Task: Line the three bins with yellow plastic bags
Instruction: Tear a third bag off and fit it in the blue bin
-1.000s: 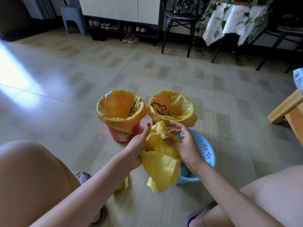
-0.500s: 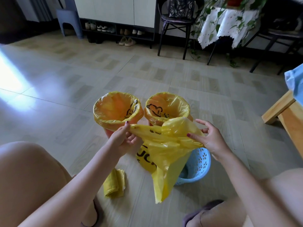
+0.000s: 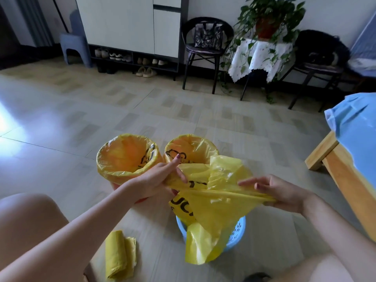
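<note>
Two bins stand side by side on the floor, each lined with a yellow bag: the left bin (image 3: 127, 159) and the right bin (image 3: 190, 148). A blue perforated basket bin (image 3: 237, 233) sits in front of them, partly covered. My left hand (image 3: 157, 181) and my right hand (image 3: 281, 193) each grip one side of a yellow plastic bag (image 3: 211, 212) with black print. The bag's mouth is stretched wide between them above the blue bin, and its tail hangs down over the bin's front.
A roll of yellow bags (image 3: 119, 255) lies on the floor near my left leg. A wooden bench with a blue cloth (image 3: 354, 159) stands at the right. Chairs, a plant table and a shoe cabinet line the far wall.
My hands have moved apart and pulled the crumpled bag open and wide. The bag's mouth is now stretched across above the blue bin. The head has tipped up, showing more of the room.
</note>
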